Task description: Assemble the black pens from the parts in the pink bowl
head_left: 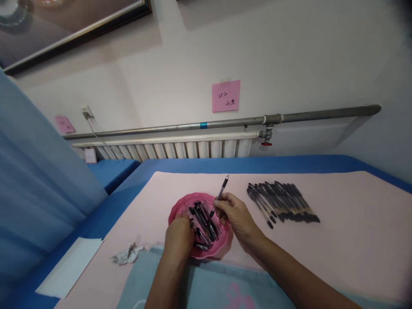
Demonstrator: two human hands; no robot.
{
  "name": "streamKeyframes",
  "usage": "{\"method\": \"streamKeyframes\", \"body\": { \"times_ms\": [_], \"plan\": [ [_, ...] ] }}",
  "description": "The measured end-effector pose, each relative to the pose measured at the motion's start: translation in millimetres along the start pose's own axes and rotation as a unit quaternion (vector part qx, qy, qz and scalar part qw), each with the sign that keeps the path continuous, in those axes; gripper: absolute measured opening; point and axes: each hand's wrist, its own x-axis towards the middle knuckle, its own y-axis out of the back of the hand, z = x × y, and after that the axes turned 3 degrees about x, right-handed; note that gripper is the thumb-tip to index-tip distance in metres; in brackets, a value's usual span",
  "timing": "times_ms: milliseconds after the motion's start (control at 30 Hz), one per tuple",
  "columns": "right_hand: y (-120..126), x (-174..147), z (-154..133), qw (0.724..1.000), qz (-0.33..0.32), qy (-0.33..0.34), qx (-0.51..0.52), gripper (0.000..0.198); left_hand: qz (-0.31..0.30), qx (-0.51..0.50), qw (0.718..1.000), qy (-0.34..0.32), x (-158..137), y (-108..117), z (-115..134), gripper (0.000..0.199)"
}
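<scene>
My right hand (237, 215) pinches a pen (221, 191) with a clear barrel and black ends, tilted above the right side of a pink scalloped tray (223, 248). Inside that tray lie several black and clear pen parts (203, 221) in a loose heap. At the tray's left side, my left hand (179, 235) is curled over the heap, its fingers closed. What it holds, if anything, is hidden. To the right of my right hand, a row of pens (281, 201) with black ends lies side by side on the pink sheet (347, 240).
Crumpled clear plastic (128, 254) and a white paper sheet (70, 267) lie at the left. Light blue cloth (212, 283) is at the near edge. Behind the blue bed (244, 164) run a radiator (193, 149) and a metal pipe (302, 116). A blue curtain (38, 184) hangs left.
</scene>
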Motion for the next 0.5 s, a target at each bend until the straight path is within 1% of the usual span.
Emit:
{"method": "streamKeyframes", "body": {
  "times_ms": [67, 200, 333, 400, 500],
  "plan": [
    [-0.7, -0.8, -0.4, 1.000, -0.002, -0.001, -0.003, 0.014, 0.016, 0.007, 1.000, 0.008, 0.1, -1.9, 1.0, 0.017],
    [-1.8, -1.8, -1.2, 1.000, -0.004, -0.006, -0.006, 0.014, 0.022, 0.027, 0.999, 0.015, 3.0, -3.5, 2.8, 0.017],
    [-2.2, -1.9, -1.0, 1.000, -0.003, -0.011, -0.017, 0.015, 0.020, 0.007, 0.999, 0.036, 7.7, -4.9, 2.3, 0.017],
    [-2.1, -1.3, -0.1, 1.000, -0.005, -0.010, -0.021, 0.015, 0.012, -0.005, 0.999, 0.032, 10.6, -4.5, 0.3, 0.017],
    [-1.8, -0.3, 2.0, 0.999, -0.011, -0.008, -0.034, 0.015, -0.025, -0.050, 0.998, 0.021, 14.2, -1.7, -2.4, 0.011]
  ]
}}
